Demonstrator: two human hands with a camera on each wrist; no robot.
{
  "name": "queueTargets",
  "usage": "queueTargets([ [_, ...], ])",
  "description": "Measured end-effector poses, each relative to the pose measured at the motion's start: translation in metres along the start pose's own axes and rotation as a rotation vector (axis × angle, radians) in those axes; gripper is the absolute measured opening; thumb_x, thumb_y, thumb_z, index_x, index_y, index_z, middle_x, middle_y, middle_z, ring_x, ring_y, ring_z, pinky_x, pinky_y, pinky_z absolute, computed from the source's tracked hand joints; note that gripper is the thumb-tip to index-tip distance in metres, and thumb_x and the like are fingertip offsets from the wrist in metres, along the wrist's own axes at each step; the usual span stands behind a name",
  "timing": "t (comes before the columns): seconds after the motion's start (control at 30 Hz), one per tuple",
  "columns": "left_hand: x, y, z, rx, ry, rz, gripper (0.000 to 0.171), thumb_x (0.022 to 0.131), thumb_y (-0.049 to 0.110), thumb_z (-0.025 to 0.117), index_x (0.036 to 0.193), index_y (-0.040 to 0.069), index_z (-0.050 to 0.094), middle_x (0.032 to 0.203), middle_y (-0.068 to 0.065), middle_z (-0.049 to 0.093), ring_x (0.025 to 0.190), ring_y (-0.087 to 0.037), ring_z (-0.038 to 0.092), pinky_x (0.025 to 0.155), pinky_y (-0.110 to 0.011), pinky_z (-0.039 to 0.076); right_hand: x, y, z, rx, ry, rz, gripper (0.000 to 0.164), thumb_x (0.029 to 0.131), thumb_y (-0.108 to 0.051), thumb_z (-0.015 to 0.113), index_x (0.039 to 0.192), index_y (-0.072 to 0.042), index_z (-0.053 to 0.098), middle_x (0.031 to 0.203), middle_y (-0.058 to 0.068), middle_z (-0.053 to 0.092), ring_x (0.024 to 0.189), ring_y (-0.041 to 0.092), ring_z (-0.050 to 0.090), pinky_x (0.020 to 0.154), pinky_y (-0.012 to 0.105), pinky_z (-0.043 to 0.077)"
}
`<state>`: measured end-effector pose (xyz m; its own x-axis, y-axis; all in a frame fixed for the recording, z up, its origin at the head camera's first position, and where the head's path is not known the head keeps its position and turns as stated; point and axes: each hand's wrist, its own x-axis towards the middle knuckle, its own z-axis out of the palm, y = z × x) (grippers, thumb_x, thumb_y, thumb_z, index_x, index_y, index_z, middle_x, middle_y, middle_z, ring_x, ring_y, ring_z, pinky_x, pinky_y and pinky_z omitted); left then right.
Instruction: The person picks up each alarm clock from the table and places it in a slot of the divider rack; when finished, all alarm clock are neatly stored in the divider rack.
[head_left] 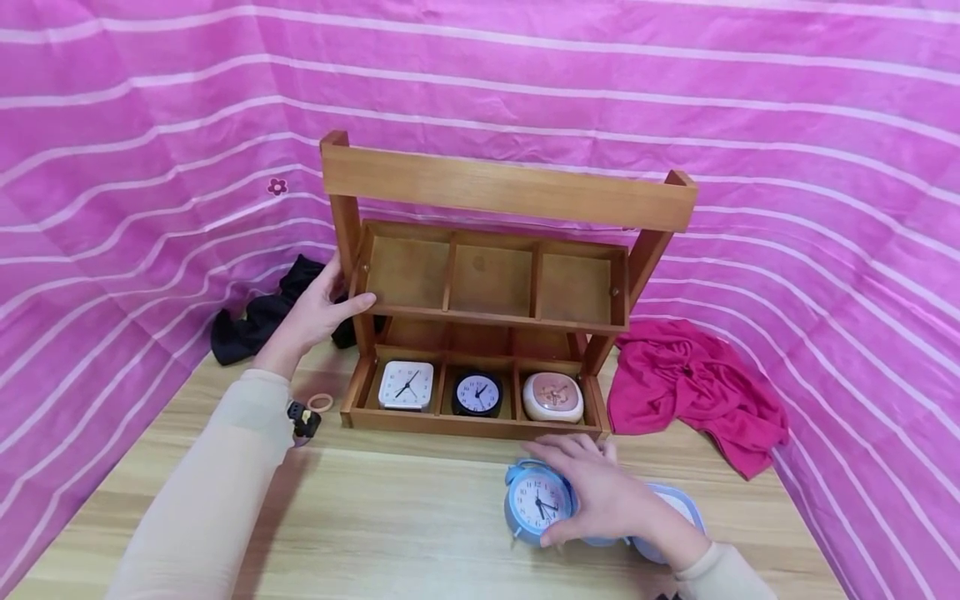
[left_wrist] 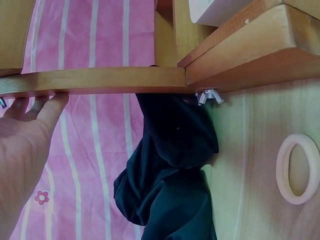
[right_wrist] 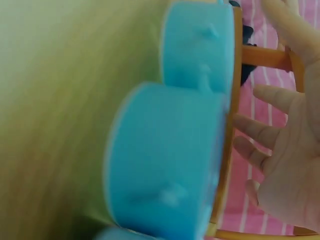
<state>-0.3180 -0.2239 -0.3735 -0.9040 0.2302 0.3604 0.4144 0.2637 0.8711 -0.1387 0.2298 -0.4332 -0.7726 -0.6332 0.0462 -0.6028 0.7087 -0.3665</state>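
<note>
A two-tier wooden shelf [head_left: 510, 187] stands on the table, its upper tray holding nothing. In its lower compartments sit a white square clock [head_left: 406, 385], a black round clock [head_left: 477, 394] and a pink-and-white clock [head_left: 553, 397]. My left hand [head_left: 324, 310] holds the shelf's left upright, thumb across the front; in the left wrist view its fingertips touch the wood. My right hand [head_left: 600, 492] is beside a blue twin-bell alarm clock [head_left: 536, 502], its fingers spread in the right wrist view. A second blue clock [head_left: 678, 502] is partly hidden behind that hand.
Black cloth [head_left: 251, 325] lies left of the shelf, with a pale ring [head_left: 320, 402] and a small black-and-yellow item [head_left: 303, 419] nearby. Crumpled red cloth [head_left: 693, 383] lies on the right. A pink striped curtain [head_left: 480, 75] surrounds the table.
</note>
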Motion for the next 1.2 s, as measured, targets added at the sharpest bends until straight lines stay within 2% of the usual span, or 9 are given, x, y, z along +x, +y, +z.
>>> queueTargets([
  [0.27, 0.004, 0.001, -0.001, -0.007, -0.011, 0.014, 0.094, 0.099, 0.014, 0.073, 0.169, 0.034, 0.014, 0.170, -0.009, 0.029, 0.152, -0.036, 0.031, 0.124, -0.055, 0.023, -0.003, -0.003, 0.021, 0.010, -0.013, 0.050, 0.093, 0.066, -0.057, 0.094, 0.147, -0.029, 0.059, 0.140, -0.006, 0.061, 0.130, 0.023, 0.050, 0.088, 0.047, 0.032],
  [0.47, 0.002, 0.003, -0.004, -0.006, -0.001, -0.002, 0.094, 0.099, 0.015, 0.073, 0.169, 0.036, 0.013, 0.171, -0.007, 0.028, 0.154, -0.034, 0.028, 0.125, -0.055, 0.021, 0.001, -0.003, 0.023, 0.037, 0.021, 0.055, 0.092, 0.063, -0.051, 0.097, 0.144, -0.025, 0.060, 0.137, -0.009, 0.062, 0.126, 0.019, 0.052, 0.087, 0.043, 0.031],
  [0.63, 0.000, 0.003, -0.005, -0.010, 0.000, 0.003, 0.094, 0.099, 0.013, 0.073, 0.168, 0.037, 0.013, 0.170, -0.008, 0.030, 0.152, -0.036, 0.032, 0.124, -0.056, 0.024, 0.007, -0.006, 0.020, 0.059, 0.052, 0.039, 0.089, 0.061, -0.049, 0.099, 0.138, -0.025, 0.062, 0.133, -0.013, 0.063, 0.123, 0.015, 0.051, 0.086, 0.041, 0.029],
  [0.77, 0.000, 0.004, -0.006, -0.008, 0.005, 0.010, 0.093, 0.099, 0.012, 0.073, 0.169, 0.035, 0.015, 0.169, -0.009, 0.031, 0.152, -0.035, 0.031, 0.124, -0.056, 0.023, 0.017, -0.013, 0.007, 0.064, 0.095, -0.005, 0.089, 0.062, -0.053, 0.098, 0.140, -0.026, 0.063, 0.132, -0.013, 0.062, 0.124, 0.015, 0.050, 0.088, 0.043, 0.029],
  [1.0, -0.001, 0.003, -0.008, -0.020, 0.021, 0.021, 0.093, 0.099, 0.010, 0.072, 0.169, 0.034, 0.016, 0.169, -0.010, 0.031, 0.152, -0.033, 0.031, 0.125, -0.054, 0.022, 0.047, -0.033, -0.028, 0.064, 0.233, -0.110, 0.092, 0.063, -0.054, 0.099, 0.143, -0.027, 0.063, 0.139, -0.006, 0.063, 0.136, 0.029, 0.048, 0.098, 0.056, 0.033],
  [1.2, -0.002, -0.001, -0.003, -0.030, -0.004, 0.014, 0.094, 0.100, 0.011, 0.071, 0.168, 0.036, 0.013, 0.170, -0.009, 0.029, 0.151, -0.035, 0.033, 0.123, -0.054, 0.024, 0.083, -0.051, -0.065, 0.069, 0.355, -0.150, 0.100, 0.062, -0.053, 0.100, 0.147, -0.023, 0.059, 0.135, -0.005, 0.064, 0.121, 0.017, 0.049, 0.094, 0.050, 0.030],
])
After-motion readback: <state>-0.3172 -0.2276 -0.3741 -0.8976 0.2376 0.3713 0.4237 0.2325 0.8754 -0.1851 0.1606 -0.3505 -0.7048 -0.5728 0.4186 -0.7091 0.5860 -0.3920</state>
